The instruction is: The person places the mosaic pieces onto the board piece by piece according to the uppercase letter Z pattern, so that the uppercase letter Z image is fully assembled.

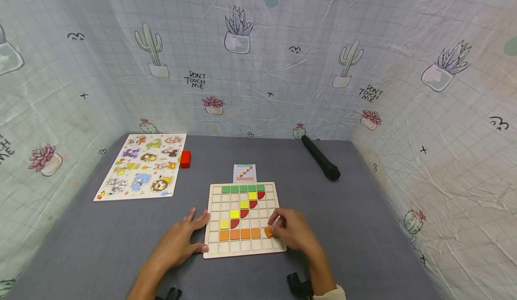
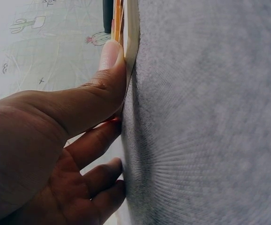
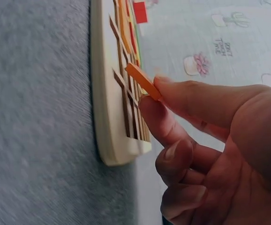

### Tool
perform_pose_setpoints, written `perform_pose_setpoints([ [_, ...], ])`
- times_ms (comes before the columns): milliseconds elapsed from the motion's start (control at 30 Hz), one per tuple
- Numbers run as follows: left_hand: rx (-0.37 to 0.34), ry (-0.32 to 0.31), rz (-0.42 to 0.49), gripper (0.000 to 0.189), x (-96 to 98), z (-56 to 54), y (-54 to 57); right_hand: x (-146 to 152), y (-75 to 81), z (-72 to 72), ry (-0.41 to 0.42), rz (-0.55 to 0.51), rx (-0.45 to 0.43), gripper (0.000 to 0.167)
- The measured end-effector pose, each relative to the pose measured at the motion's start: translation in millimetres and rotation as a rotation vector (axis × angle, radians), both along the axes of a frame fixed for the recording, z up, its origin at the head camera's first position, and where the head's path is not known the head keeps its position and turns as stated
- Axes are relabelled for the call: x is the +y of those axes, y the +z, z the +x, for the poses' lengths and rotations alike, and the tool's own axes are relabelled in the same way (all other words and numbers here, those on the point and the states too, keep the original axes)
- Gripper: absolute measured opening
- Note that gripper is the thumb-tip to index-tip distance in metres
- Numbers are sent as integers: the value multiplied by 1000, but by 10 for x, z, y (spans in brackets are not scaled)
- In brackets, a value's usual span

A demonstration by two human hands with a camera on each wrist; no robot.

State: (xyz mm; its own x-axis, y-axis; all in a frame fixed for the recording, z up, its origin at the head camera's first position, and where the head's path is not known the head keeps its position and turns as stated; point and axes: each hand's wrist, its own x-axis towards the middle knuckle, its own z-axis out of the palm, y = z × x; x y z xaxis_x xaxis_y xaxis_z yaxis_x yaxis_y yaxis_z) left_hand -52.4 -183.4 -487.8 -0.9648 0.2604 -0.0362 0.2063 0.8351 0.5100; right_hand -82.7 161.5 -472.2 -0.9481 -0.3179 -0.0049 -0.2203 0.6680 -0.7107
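A wooden grid board [image 1: 214,248] lies on the grey table. Several green, yellow, red and orange tiles sit in its cells; the orange tiles [image 1: 240,234] form a row near the front. My right hand [image 1: 296,230] pinches one orange tile [image 3: 144,82] between thumb and index finger, tilted over the right end of that row. At the board's left edge, my left hand [image 1: 177,241] rests with its fingers spread, thumb and index fingertips right at the rim. In the left wrist view its thumb [image 2: 111,56] presses the board's side.
A small pattern card [image 1: 244,173] touches the board's far edge. Further left lie an animal picture board [image 1: 137,167] and a red block [image 1: 185,159]. A black microphone [image 1: 321,158] lies at the back right. Printed cloth walls [image 1: 258,80] surround the table.
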Motion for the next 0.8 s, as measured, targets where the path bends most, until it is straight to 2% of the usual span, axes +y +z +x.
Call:
perform_pose_setpoints([
  [200, -8, 4, 2, 92, -5, 7, 3, -109, -53, 4, -70, 68, 4, 15],
  [367, -6, 7, 0, 92, -23, -2, 7, -213, -102, -4, -75, 90, 7, 21],
  [600, -13, 11, -4, 92, -22, 2, -8, -253, -132, 2, -55, 55, 9, 21],
  [800, -12, 1, -1, 92, -16, 11, -26, -223, -107, 34, -98, 0, -22, 16],
])
